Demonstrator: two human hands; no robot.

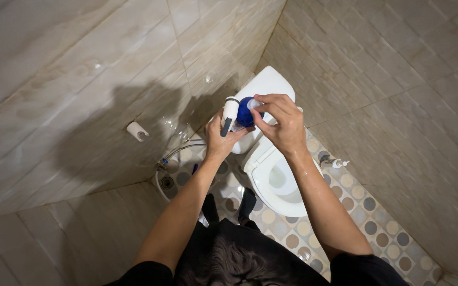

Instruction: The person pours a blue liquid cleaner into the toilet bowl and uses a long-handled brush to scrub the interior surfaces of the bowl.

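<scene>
My left hand [221,136] grips a white handheld bidet sprayer [230,113] with a dark trigger, and also seems to steady a blue bottle [246,112] against it. My right hand [281,123] pinches the white cap at the top of that blue bottle with its fingertips. Both hands are raised above the white toilet [275,182], whose seat is open, in front of its white tank [267,83].
A sprayer hose [172,154] runs to a wall valve at the left. A white holder [137,131] is fixed on the beige tiled wall. A floor drain [167,182] sits in the dotted floor tiles. Another white valve [339,163] sticks out right of the toilet.
</scene>
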